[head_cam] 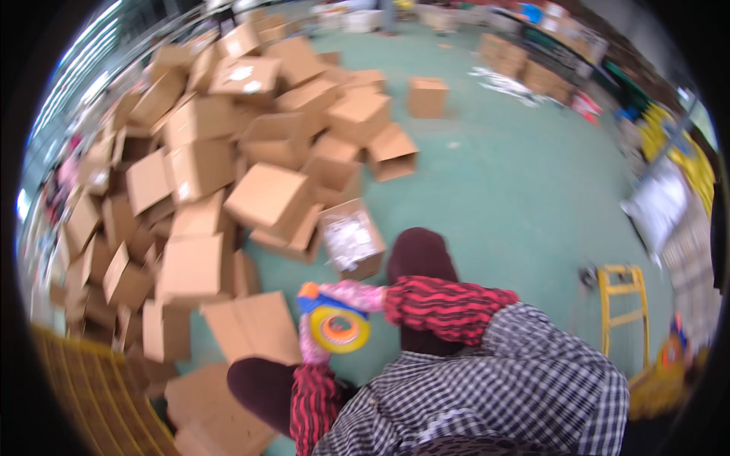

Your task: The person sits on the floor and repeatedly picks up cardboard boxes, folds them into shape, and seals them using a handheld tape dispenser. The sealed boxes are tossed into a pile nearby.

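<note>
A blue hand-held tape dispenser with an orange end piece carries a wide yellow roll of tape on an orange core. Around its left side is my left hand, in a pink patterned glove. My right hand, gloved alike, lies against the dispenser's upper edge; blur hides how its fingers are set. Beyond the hands stands an open carton with clear plastic-wrapped contents. A flattened cardboard box lies on the floor to the left of the hands.
A big heap of brown cartons fills the left side. One carton stands apart on the green floor. At right are a yellow metal frame and a white sack. Yellow slatted material is at lower left.
</note>
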`<state>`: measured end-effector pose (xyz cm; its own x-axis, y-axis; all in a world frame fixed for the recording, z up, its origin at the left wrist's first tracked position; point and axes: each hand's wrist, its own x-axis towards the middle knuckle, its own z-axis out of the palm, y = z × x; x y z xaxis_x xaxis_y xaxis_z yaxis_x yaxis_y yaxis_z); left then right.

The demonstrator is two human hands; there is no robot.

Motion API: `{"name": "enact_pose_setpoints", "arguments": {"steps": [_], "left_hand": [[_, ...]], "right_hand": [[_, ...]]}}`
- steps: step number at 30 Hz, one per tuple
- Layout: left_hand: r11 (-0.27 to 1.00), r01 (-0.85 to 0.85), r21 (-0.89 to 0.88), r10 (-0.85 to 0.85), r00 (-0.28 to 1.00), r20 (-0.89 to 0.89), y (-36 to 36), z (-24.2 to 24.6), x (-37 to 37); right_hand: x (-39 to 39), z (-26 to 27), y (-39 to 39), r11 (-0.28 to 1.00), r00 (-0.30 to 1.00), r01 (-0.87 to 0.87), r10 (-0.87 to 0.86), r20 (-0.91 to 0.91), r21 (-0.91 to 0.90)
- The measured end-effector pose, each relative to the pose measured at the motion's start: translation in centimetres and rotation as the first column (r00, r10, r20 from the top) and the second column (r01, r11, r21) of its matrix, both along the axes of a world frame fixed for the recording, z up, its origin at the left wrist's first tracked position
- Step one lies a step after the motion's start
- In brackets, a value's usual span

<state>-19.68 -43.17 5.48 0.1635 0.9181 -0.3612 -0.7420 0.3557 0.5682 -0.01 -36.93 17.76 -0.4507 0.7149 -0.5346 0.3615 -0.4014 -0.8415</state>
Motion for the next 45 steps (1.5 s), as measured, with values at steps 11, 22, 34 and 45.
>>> {"name": "enact_pose_setpoints", "arguments": {"steps": [11,22,34,45], "left_hand": [[0.995,0.042,0.087,-0.037,0.998,-0.055,0.5,-3.2,-1.2],[0.994,0.017,0.111,0.0,0.988,-0.155,-0.6,-0.1,-0.1],[0.998,-0.029,0.05,0.03,1.0,-0.01,-0.7,0.5,0.5],[0.994,0.107,0.013,-0.106,0.99,-0.09,-0.6,-1.2,-1.0]], "right_hand": [[-0.8,-3.3,0.8,0.995,0.997,0.075,-0.073,-0.037,0.058],[-0.5,-2.6,0.2,0.995,0.996,0.062,-0.057,-0.075,0.073],[-0.6,-5.5,0.8,0.988,0.976,0.119,-0.135,-0.169,-0.102],[-0.5,-4.0,0.1,0.996,0.982,0.06,-0.07,-0.177,-0.058]]}}
